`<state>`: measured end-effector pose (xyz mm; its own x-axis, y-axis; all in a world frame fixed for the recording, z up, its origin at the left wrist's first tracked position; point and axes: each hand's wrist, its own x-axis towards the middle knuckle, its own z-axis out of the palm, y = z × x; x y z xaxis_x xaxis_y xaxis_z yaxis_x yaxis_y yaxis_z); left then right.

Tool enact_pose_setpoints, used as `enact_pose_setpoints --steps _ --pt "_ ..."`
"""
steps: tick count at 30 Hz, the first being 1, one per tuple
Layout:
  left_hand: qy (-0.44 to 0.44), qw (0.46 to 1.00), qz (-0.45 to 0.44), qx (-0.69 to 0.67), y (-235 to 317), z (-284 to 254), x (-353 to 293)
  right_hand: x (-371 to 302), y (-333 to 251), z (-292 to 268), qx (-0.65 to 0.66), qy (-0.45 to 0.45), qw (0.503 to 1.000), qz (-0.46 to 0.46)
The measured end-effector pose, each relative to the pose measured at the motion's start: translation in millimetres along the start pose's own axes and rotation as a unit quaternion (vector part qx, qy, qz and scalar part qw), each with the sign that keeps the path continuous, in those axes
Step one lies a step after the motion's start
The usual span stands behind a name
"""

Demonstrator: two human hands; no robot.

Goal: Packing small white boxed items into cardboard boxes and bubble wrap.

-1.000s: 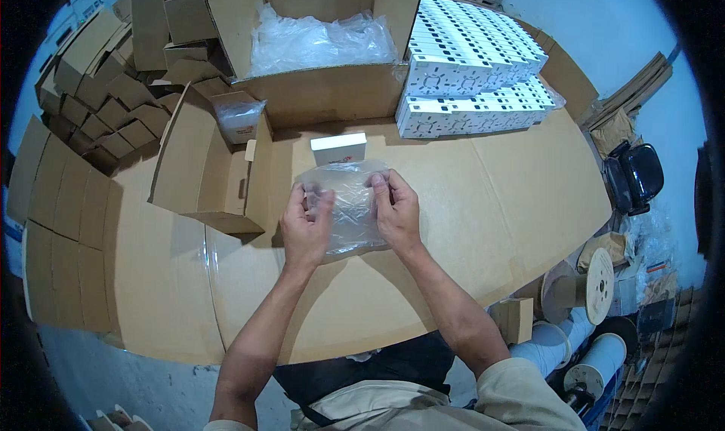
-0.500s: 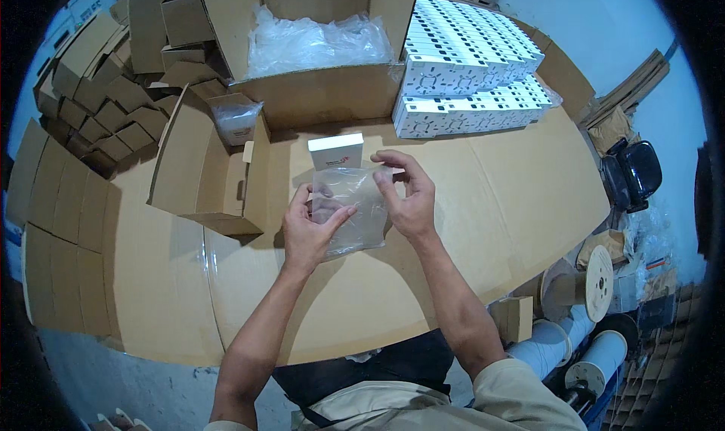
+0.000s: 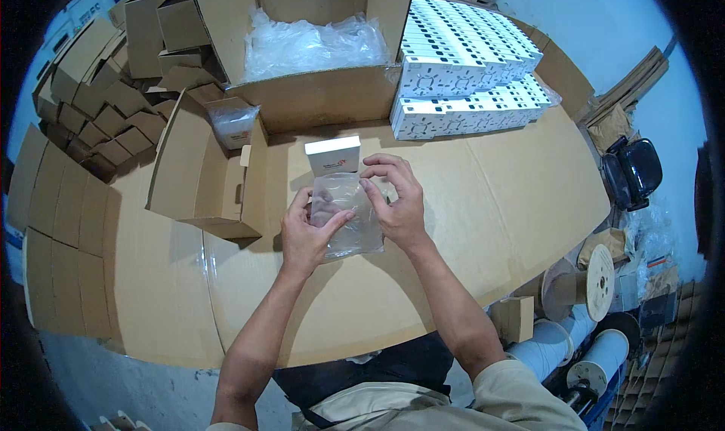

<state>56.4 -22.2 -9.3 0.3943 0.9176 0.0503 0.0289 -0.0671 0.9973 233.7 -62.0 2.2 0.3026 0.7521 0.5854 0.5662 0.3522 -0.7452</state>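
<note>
A clear plastic bag [image 3: 353, 233] hangs over the middle of the table between my hands. My left hand [image 3: 305, 236] grips its left side, thumb across the front and fingers behind. At the upper right edge of the bag, my right hand [image 3: 399, 204] has its thumb and bent fingers closed on the film; the exact pinch point is hard to see. Just past the bag's top edge stands a small white box [image 3: 332, 158] with a red mark on its front, and the bag appears to overlap its lower part.
An open cardboard carton [image 3: 177, 167] stands at left, with bagged items at its far end. Behind is a large box of clear bags [image 3: 317, 46]. Stacked white boxes [image 3: 445, 118] fill the back right; folded cartons [image 3: 98, 114] pile up far left. Spools [image 3: 600, 280] stand beyond the table's right edge.
My right hand has shifted slightly left and down along the bag's upper edge, and its fingers are drawn closer in. My left hand keeps its grip.
</note>
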Motion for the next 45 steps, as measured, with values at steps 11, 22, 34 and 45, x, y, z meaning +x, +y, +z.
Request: enact_pose_setpoints --steps 11,22,34,45 --pt "-0.006 1.000 -0.001 0.012 1.4 -0.9 -0.9 0.8 -6.4 0.1 -0.047 0.001 0.998 -0.037" --pt "0.015 0.998 0.000 0.060 3.4 -1.0 -1.5 -1.0 -4.7 1.1 -0.045 -0.003 0.998 -0.048" --pt "0.051 0.991 -0.015 0.123 6.1 -2.7 1.9 6.2 -24.4 -9.3 -0.176 -0.024 0.961 -0.211" --pt "0.032 0.992 -0.001 0.122 8.3 -5.1 -0.1 35.2 -40.8 -4.0 -0.215 -0.270 0.936 -0.072"
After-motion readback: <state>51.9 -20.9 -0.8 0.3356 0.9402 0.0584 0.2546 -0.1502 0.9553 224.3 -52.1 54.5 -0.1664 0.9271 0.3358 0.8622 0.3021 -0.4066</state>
